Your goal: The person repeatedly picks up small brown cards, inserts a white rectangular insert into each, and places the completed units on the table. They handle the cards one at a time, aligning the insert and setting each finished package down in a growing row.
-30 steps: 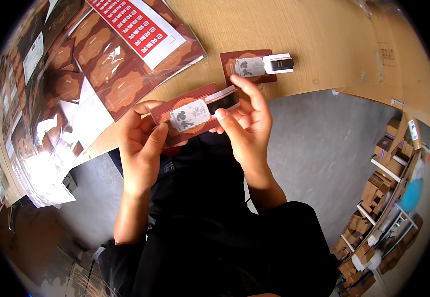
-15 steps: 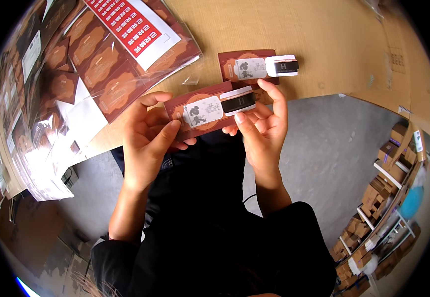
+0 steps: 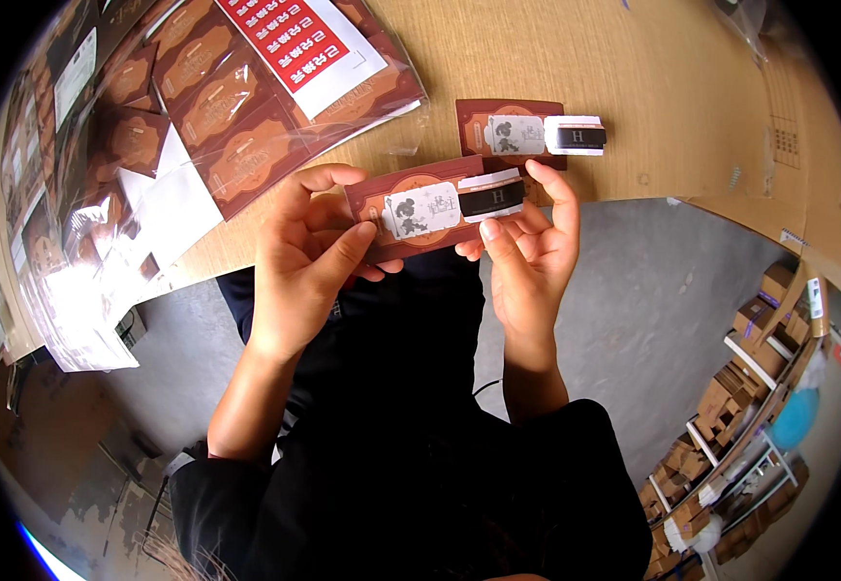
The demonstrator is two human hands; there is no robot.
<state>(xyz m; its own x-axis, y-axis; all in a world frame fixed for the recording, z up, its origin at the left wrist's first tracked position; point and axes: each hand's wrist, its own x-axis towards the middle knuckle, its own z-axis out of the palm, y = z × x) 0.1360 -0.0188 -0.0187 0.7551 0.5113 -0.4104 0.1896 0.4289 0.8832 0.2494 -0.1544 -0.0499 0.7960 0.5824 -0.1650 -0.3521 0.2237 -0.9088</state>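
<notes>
My left hand [image 3: 296, 263] pinches the left end of a reddish-brown printed card [image 3: 422, 209], thumb on top and fingers behind it. The card has a white panel with a grey cartoon figure. A folded white paper tab with a black band [image 3: 491, 199] sits at its right end. My right hand [image 3: 534, 276] holds that end by its lower edge, thumb in front, with the index finger raised beside the tab. Just beyond lies a matching card [image 3: 515, 134] on the table, its own black-and-white tab [image 3: 576, 136] sticking out to the right.
Stacked brown printed sheets in clear plastic [image 3: 236, 136] cover the table's left side, with a red-and-white label sheet [image 3: 343, 73] on top. The wooden table [image 3: 672, 97] curves away to the right. Shelving with cardboard boxes [image 3: 726, 387] stands on the floor at right.
The whole view has shifted slightly, so the table and hands appear farther right. Both hands keep the same hold on the card, which looks otherwise unchanged.
</notes>
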